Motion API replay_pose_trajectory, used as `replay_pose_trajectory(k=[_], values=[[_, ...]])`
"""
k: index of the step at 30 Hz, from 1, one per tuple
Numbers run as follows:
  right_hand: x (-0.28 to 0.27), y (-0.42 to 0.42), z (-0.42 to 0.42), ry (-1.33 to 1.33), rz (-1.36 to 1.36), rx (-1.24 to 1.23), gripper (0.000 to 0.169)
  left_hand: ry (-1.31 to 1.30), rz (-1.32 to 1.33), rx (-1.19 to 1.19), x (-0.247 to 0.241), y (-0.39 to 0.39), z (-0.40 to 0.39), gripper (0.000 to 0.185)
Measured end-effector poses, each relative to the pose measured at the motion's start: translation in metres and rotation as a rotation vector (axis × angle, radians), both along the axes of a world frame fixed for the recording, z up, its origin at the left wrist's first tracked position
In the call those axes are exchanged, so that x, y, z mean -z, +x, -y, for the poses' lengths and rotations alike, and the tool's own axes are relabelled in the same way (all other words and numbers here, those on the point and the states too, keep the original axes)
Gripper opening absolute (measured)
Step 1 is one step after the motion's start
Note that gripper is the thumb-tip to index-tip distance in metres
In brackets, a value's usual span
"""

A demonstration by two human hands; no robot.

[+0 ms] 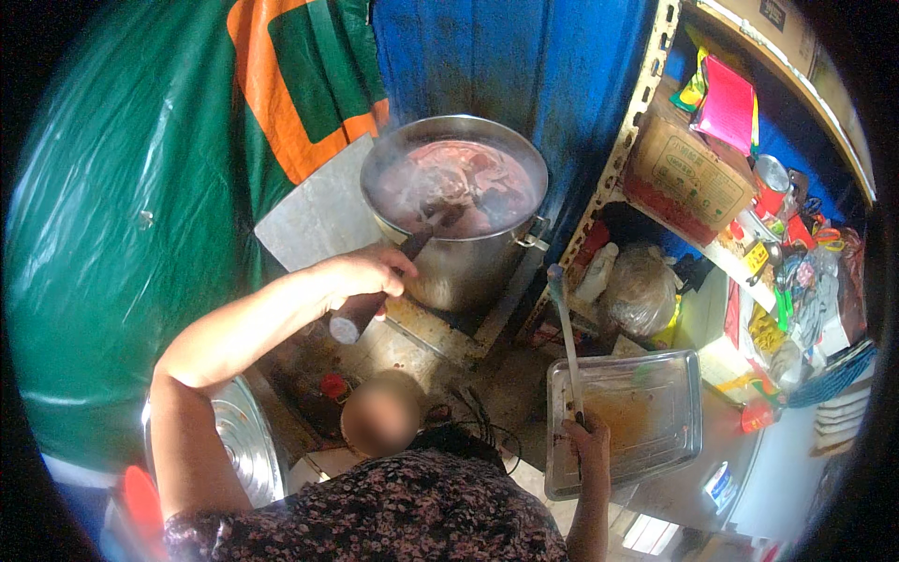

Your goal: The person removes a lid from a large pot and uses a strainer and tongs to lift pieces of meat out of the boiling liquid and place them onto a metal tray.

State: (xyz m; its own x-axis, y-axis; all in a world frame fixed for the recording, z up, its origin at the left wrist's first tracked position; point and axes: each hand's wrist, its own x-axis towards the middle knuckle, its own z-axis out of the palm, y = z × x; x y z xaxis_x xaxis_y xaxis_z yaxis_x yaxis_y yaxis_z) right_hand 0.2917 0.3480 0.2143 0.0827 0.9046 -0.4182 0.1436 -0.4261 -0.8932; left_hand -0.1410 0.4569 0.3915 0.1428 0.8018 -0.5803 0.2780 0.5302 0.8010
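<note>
A large stainless steel stockpot (456, 274) stands before me, holding steaming pinkish-brown liquid (484, 161) with darker pieces in it. My left hand (372, 277) grips a thick dark rod-like handle (358, 309) with a pale end cap. It slants over the near rim, and its far end disappears into the liquid. Lower right, my right hand (588, 435) is closed around the dark grip of a long, slim utensil (570, 344) that points upward. This utensil crosses in front of a shallow metal tray (667, 460) with brownish residue. I cannot tell whether the hand also holds the tray.
A grey sheet (316, 204) leans behind the pot beside a green tarpaulin (126, 211). On the right, a perforated metal rack (635, 119) holds a cardboard box (688, 172) and bagged goods. A round metal lid (242, 442) is at lower left. Dark cables (484, 414) lie on the floor.
</note>
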Motion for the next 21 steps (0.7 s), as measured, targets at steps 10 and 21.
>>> replay_pose_trajectory(k=[10, 21], values=[[0.006, 0.002, -0.008, 0.045, -0.085, 0.017, 0.022, -0.058, -0.057, -0.025, 0.008, 0.007, -0.021, 0.039], [0.003, 0.001, 0.0, 0.082, 0.039, 0.019, 0.024, -0.022, -0.107, -0.03, 0.025, 0.023, -0.039, 0.036]])
